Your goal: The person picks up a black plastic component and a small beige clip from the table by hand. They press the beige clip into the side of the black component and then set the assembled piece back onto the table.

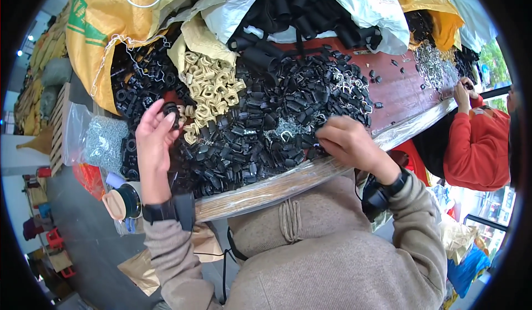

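Over black clips [260, 138] | left hand [152, 138] raised, pinching black ring [170, 110] | right hand [346, 141] curled down, grip unclear

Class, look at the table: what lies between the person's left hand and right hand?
In the head view, a heap of small black plastic parts fills the stretch between the left hand and right hand.

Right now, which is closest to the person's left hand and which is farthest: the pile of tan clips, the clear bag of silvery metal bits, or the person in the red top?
From the left hand:
1. Pile of tan clips, just to its right on the table.
2. Clear bag of silvery metal bits, off the table's left end; nearly as close, so hard to call.
3. Person in the red top, far right.
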`<control>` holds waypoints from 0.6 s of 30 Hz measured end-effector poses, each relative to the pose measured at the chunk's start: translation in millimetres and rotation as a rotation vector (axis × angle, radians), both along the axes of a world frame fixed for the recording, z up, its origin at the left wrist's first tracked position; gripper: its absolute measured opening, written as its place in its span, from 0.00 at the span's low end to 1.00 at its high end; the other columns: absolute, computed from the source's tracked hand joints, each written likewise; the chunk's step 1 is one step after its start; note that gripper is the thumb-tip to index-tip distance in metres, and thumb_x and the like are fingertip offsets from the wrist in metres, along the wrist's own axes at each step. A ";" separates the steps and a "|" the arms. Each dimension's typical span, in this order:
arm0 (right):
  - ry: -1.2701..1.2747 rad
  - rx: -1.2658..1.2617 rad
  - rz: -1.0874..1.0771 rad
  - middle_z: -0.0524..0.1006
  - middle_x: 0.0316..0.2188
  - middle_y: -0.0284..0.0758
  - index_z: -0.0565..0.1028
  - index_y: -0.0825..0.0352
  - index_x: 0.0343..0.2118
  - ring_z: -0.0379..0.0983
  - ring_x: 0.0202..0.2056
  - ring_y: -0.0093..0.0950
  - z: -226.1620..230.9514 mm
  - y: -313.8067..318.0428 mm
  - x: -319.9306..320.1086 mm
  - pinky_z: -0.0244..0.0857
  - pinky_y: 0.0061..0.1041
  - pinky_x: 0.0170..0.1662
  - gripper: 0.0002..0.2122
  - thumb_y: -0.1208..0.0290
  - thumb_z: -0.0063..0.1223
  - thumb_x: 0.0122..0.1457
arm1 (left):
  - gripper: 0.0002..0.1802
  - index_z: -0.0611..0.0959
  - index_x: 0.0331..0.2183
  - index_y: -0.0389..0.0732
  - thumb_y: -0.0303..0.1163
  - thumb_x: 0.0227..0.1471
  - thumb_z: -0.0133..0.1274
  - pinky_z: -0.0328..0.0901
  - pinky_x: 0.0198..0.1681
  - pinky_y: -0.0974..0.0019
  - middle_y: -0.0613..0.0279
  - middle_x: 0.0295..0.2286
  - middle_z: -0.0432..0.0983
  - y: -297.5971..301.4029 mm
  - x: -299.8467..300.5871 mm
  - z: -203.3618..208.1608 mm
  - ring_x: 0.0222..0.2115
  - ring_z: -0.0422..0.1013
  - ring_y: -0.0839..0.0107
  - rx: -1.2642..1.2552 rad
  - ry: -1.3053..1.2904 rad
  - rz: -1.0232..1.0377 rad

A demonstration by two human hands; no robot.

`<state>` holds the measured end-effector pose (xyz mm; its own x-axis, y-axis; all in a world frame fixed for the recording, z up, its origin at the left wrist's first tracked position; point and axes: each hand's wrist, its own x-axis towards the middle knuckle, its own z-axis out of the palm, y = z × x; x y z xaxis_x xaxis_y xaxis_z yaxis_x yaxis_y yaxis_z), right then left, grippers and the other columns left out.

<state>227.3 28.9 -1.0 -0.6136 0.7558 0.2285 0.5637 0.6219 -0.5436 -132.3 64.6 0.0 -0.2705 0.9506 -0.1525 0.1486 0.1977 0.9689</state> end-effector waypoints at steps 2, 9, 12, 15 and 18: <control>0.002 0.073 -0.015 0.66 0.20 0.37 0.69 0.68 0.26 0.65 0.22 0.35 -10.8 10.2 -9.7 0.58 0.30 0.26 0.06 0.77 0.51 0.42 | 0.16 0.70 0.40 0.36 0.23 0.45 0.49 0.67 0.23 0.75 0.59 0.30 0.72 -14.1 12.4 11.3 0.27 0.71 0.69 -0.034 -0.487 -0.068; -0.337 0.190 -0.037 0.63 0.21 0.36 0.64 0.67 0.24 0.66 0.23 0.34 -24.1 20.6 -26.5 0.60 0.29 0.27 0.06 0.76 0.47 0.42 | 0.14 0.71 0.39 0.36 0.21 0.46 0.48 0.69 0.25 0.77 0.57 0.31 0.72 -41.5 51.4 -0.5 0.29 0.72 0.69 -0.183 -0.935 -0.051; -0.317 0.197 -0.041 0.63 0.21 0.36 0.63 0.67 0.24 0.66 0.23 0.34 -27.3 19.8 -25.0 0.60 0.29 0.26 0.06 0.77 0.46 0.42 | 0.13 0.71 0.37 0.37 0.22 0.45 0.49 0.69 0.25 0.77 0.57 0.30 0.72 -42.1 67.4 -2.8 0.29 0.72 0.70 -0.204 -0.895 -0.045; -0.301 0.207 -0.038 0.63 0.22 0.36 0.62 0.67 0.24 0.66 0.23 0.33 -26.7 17.4 -22.4 0.60 0.28 0.27 0.06 0.77 0.45 0.41 | 0.10 0.72 0.34 0.37 0.23 0.44 0.51 0.69 0.24 0.77 0.59 0.28 0.73 -43.6 76.9 -9.3 0.27 0.72 0.71 -0.181 -0.806 -0.071; -0.292 0.218 -0.036 0.63 0.22 0.36 0.62 0.67 0.24 0.66 0.24 0.33 -24.8 16.6 -20.4 0.60 0.28 0.27 0.07 0.77 0.45 0.40 | 0.10 0.73 0.33 0.38 0.25 0.44 0.52 0.69 0.23 0.77 0.61 0.26 0.74 -45.8 74.9 -20.5 0.25 0.72 0.72 -0.133 -0.790 -0.080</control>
